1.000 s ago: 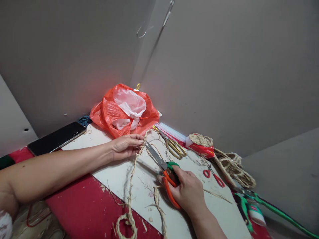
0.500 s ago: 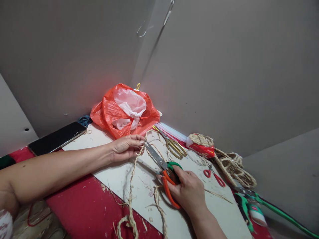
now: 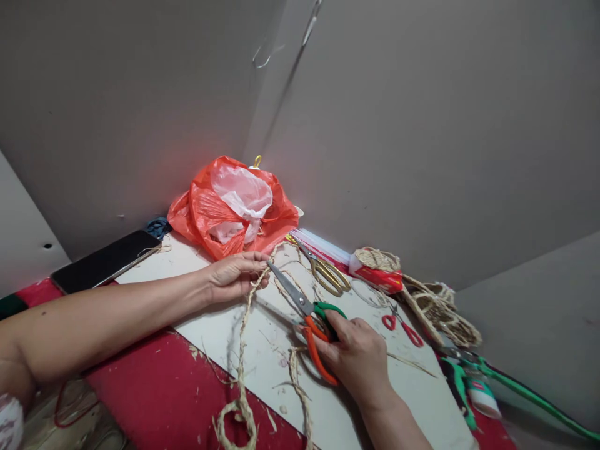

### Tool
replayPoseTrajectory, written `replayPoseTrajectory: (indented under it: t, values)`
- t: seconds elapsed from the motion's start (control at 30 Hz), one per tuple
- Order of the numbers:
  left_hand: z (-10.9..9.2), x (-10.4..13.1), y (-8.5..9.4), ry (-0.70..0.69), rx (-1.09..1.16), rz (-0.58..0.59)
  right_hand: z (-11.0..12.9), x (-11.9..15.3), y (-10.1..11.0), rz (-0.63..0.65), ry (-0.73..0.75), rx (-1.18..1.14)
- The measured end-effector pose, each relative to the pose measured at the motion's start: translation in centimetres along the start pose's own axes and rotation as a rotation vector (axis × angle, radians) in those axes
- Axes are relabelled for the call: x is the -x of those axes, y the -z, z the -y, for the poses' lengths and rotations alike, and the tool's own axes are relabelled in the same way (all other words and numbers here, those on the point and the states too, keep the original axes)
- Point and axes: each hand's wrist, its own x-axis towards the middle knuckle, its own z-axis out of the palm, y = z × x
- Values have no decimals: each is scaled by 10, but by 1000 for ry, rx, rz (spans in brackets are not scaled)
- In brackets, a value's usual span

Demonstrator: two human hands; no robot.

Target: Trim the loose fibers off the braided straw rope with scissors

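My left hand [image 3: 239, 275] pinches a braided straw cord [image 3: 242, 350], which hangs down past the board's near edge and ends in a loop at the bottom of the view. In my right hand [image 3: 356, 353] are scissors [image 3: 293, 290] with one orange and one green handle, my fingers through the loops. Their blade tips meet the cord right beside my left fingertips. Another stretch of braided cord [image 3: 297, 381] lies below the scissors. Both hands are over a white board [image 3: 262, 375] strewn with straw bits.
A red plastic bag [image 3: 201, 206] stands at the back corner, a black phone [image 3: 103, 259] to its left. Gold-handled scissors [image 3: 330, 275], small red-handled snips [image 3: 407, 331], woven straw pieces [image 3: 440, 312], green-handled shears [image 3: 525, 394] and a small bottle [image 3: 482, 397] lie along the right. Grey walls rise behind.
The scissor blades look closer together, their tips at the cord by my left fingertips. Both hands stay in nearly the same place; the whole view has shifted slightly.
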Motion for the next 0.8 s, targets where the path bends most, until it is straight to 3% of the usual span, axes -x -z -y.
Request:
replayPoseTrajectory:
  t: [0.1, 0.17, 0.33, 0.43, 0.63, 0.73, 0.8]
  values:
    - [0, 2, -1, 13, -30, 11, -1, 2, -1, -31, -87, -72]
    - [1, 3, -1, 33, -58, 30, -1, 1, 0, -51, -241, -216]
    - [7, 7, -4, 79, -166, 133, 5, -14, 17, -17, -758, -797]
    - [13, 11, -10, 73, -283, 162, 15, -25, 28, -2, -938, -1119]
    - [28, 26, -23, 84, -550, 272, 47, -31, 32, 166, -990, -1479]
    - [32, 29, -23, 118, -565, 266, 54, -31, 31, 178, -976, -1434]
    - [34, 28, -22, 156, -525, 255, 51, -31, 31, 121, -979, -1347]
